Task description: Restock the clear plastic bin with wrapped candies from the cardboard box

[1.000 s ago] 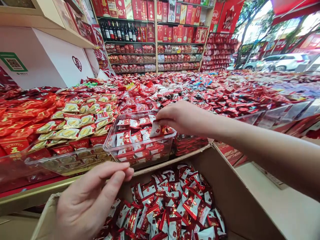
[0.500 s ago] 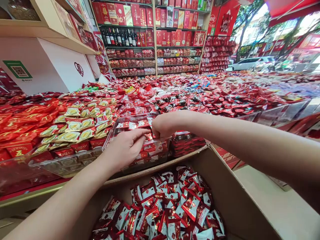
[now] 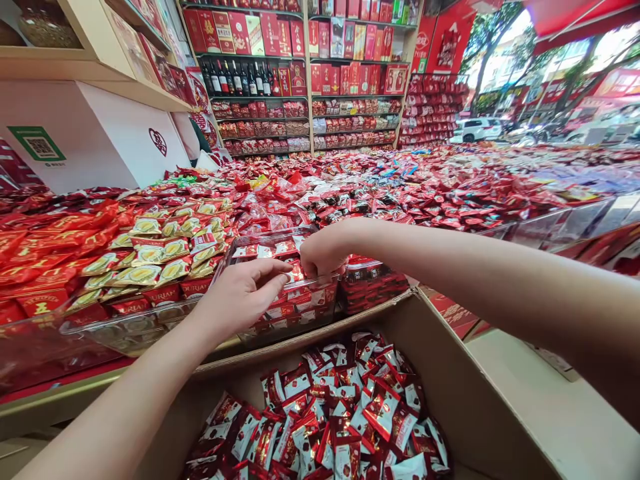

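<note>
Taking the clear plastic bin (image 3: 313, 283) as the middle of the dial, with twelve o'clock straight away from the person, both bare hands are at work over it. The right hand (image 3: 327, 250) reaches in on the three o'clock side, knuckles up and fingers curled downward; the fingertips are hidden, so I cannot tell whether they grip anything. The left hand (image 3: 247, 290) comes over the rim from eight o'clock, palm down, its thumb and forefinger slightly parted just beside the red-and-white packets (image 3: 265, 251) that lie in rows inside the bin; whether it touches one is unclear. At six o'clock, nearer the person, a cardboard box (image 3: 450, 360) holds a loose jumble of similar small packets (image 3: 345, 407), lying at all angles. Gold durian packets (image 3: 160, 252) are heaped at ten o'clock, with bright red packets (image 3: 45, 287) farther out toward nine. Dark red packets (image 3: 373, 287) are stacked right beside the bin at three. The tabletop (image 3: 65, 395) shows its gold-coloured edge at eight. Far off at twelve, tall shelves (image 3: 309, 87) carry red boxes and a row of dark bottles (image 3: 235, 78); a green-framed code sign (image 3: 37, 144) is at ten, on a white panel.
</note>
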`<state>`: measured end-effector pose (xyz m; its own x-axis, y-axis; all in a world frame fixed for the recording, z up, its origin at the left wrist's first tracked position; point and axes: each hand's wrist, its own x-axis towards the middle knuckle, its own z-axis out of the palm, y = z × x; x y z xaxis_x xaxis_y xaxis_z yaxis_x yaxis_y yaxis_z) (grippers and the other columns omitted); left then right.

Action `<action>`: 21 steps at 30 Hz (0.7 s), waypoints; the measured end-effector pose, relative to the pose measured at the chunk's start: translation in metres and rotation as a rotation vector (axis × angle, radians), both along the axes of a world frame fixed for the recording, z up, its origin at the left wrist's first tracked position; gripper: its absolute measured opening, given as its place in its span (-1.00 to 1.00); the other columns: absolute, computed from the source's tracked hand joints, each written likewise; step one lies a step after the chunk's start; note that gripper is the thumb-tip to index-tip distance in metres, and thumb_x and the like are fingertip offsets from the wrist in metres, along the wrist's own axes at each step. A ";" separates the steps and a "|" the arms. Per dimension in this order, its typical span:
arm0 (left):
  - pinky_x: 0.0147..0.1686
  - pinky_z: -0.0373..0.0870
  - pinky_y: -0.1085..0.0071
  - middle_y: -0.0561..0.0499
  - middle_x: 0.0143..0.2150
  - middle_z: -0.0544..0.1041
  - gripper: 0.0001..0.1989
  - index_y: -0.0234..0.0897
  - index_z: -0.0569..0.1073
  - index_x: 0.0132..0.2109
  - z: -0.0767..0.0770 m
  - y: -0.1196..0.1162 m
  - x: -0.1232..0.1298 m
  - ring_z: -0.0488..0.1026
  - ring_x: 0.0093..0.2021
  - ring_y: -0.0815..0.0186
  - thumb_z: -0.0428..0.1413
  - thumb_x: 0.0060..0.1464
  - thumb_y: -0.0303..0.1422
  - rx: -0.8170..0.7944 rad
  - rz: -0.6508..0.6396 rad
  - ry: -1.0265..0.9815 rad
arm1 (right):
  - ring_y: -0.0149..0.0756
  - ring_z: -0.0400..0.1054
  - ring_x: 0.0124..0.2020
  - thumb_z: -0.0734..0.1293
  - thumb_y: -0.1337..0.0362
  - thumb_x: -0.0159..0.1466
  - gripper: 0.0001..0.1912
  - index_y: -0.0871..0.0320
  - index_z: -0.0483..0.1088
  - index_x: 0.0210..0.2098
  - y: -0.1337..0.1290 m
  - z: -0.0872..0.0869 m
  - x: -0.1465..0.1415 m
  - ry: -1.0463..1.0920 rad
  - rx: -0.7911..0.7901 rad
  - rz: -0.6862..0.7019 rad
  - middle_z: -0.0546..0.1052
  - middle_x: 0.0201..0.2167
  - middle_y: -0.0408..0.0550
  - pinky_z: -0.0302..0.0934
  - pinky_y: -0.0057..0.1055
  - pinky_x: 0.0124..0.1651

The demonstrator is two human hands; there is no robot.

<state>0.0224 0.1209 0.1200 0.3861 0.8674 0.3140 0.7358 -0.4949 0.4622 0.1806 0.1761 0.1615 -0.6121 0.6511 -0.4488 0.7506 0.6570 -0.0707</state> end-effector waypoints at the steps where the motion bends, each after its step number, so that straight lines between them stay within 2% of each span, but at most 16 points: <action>1: -0.28 0.30 0.44 0.03 -0.29 0.54 -0.76 -0.22 0.44 -0.22 0.000 -0.001 0.000 0.44 -0.30 0.28 -0.03 0.01 -0.26 0.008 0.003 0.004 | -0.43 0.23 -0.63 0.26 0.48 -0.01 -0.77 0.22 0.46 -0.37 0.000 -0.001 0.001 -0.008 0.022 0.038 0.39 -0.65 -0.17 0.09 -0.44 -0.49; 3: -0.32 0.31 0.44 0.03 -0.34 0.54 -0.77 -0.23 0.45 -0.23 0.001 -0.001 0.000 0.44 -0.34 0.28 -0.03 0.01 -0.27 0.021 0.008 0.016 | -0.44 0.22 -0.62 0.23 0.45 0.01 -0.75 0.20 0.45 -0.32 -0.001 -0.001 0.001 -0.017 0.064 0.093 0.40 -0.62 -0.16 0.08 -0.46 -0.50; 6: -0.33 0.33 0.41 0.03 -0.35 0.54 -0.78 -0.23 0.46 -0.24 0.002 -0.001 0.000 0.44 -0.35 0.28 -0.01 0.00 -0.28 0.043 0.009 0.005 | -0.46 0.22 -0.60 0.20 0.45 0.03 -0.72 0.20 0.43 -0.29 -0.006 0.003 0.003 0.029 0.127 0.083 0.44 -0.53 -0.11 0.07 -0.48 -0.50; 8: -0.28 0.35 0.40 0.03 -0.32 0.53 -0.80 -0.23 0.45 -0.24 -0.001 -0.005 0.000 0.44 -0.32 0.29 -0.01 0.01 -0.32 0.094 -0.010 -0.081 | -0.43 0.24 -0.54 0.17 0.45 0.04 -0.73 0.23 0.43 -0.31 -0.016 0.009 0.009 0.148 0.273 0.104 0.46 -0.47 -0.06 0.07 -0.47 -0.46; 10: -0.24 0.36 0.39 0.04 -0.28 0.51 -0.82 -0.21 0.42 -0.21 -0.009 -0.015 -0.003 0.45 -0.30 0.31 -0.01 0.02 -0.40 0.229 -0.014 -0.219 | -0.40 0.24 -0.47 0.17 0.42 0.06 -0.77 0.24 0.42 -0.34 -0.031 0.012 0.018 0.317 0.420 0.134 0.46 -0.44 -0.03 0.07 -0.45 -0.41; 11: -0.23 0.37 0.39 0.04 -0.28 0.50 -0.81 -0.20 0.40 -0.20 -0.016 -0.023 -0.006 0.44 -0.29 0.32 0.00 0.00 -0.46 0.326 -0.021 -0.269 | -0.40 0.24 -0.46 0.17 0.41 0.06 -0.78 0.24 0.42 -0.36 -0.040 0.010 0.024 0.388 0.434 0.148 0.46 -0.44 -0.04 0.06 -0.45 -0.40; 13: -0.22 0.37 0.38 0.05 -0.28 0.48 -0.72 -0.18 0.39 -0.19 -0.035 -0.042 -0.015 0.43 -0.29 0.32 0.04 -0.07 -0.57 0.492 -0.080 -0.251 | -0.45 0.24 -0.48 0.17 0.41 0.07 -0.80 0.23 0.41 -0.37 -0.058 -0.004 0.038 0.444 0.263 0.177 0.45 -0.46 -0.09 0.07 -0.50 -0.40; 15: -0.18 0.36 0.36 0.01 -0.26 0.48 -0.66 -0.20 0.37 -0.15 -0.061 -0.063 -0.026 0.41 -0.23 0.30 0.03 -0.10 -0.61 0.437 -0.232 -0.072 | -0.49 0.23 -0.52 0.16 0.43 0.08 -0.80 0.21 0.40 -0.38 -0.073 -0.029 0.050 0.385 0.007 0.209 0.45 -0.48 -0.13 0.07 -0.54 -0.45; 16: -0.17 0.35 0.38 0.00 -0.26 0.49 -0.66 -0.22 0.35 -0.13 -0.075 -0.073 -0.032 0.41 -0.23 0.30 0.02 -0.09 -0.60 0.394 -0.307 0.019 | -0.50 0.23 -0.54 0.16 0.44 0.08 -0.80 0.21 0.40 -0.39 -0.079 -0.043 0.055 0.341 -0.065 0.211 0.45 -0.50 -0.13 0.06 -0.55 -0.48; 18: -0.25 0.37 0.44 -0.01 -0.29 0.51 -0.69 -0.24 0.35 -0.13 -0.101 -0.089 -0.040 0.42 -0.26 0.33 -0.03 -0.05 -0.60 0.247 -0.354 0.113 | -0.48 0.24 -0.54 0.15 0.44 0.11 -0.80 0.23 0.40 -0.40 -0.088 -0.065 0.060 0.328 -0.032 0.195 0.45 -0.51 -0.10 0.07 -0.54 -0.48; 19: -0.28 0.37 0.45 -0.01 -0.30 0.52 -0.69 -0.24 0.35 -0.14 -0.110 -0.095 -0.043 0.43 -0.29 0.34 -0.06 -0.03 -0.61 0.206 -0.359 0.123 | -0.47 0.25 -0.51 0.14 0.44 0.13 -0.80 0.23 0.40 -0.39 -0.090 -0.069 0.060 0.378 0.027 0.195 0.45 -0.49 -0.08 0.08 -0.53 -0.45; 21: -0.26 0.35 0.39 -0.04 -0.28 0.51 -0.69 -0.27 0.36 -0.14 -0.117 -0.101 -0.045 0.41 -0.27 0.32 -0.09 -0.01 -0.63 0.204 -0.352 0.092 | -0.46 0.26 -0.42 0.12 0.40 0.18 -0.79 0.24 0.38 -0.34 -0.091 -0.060 0.057 0.554 0.181 0.210 0.44 -0.43 -0.06 0.10 -0.53 -0.35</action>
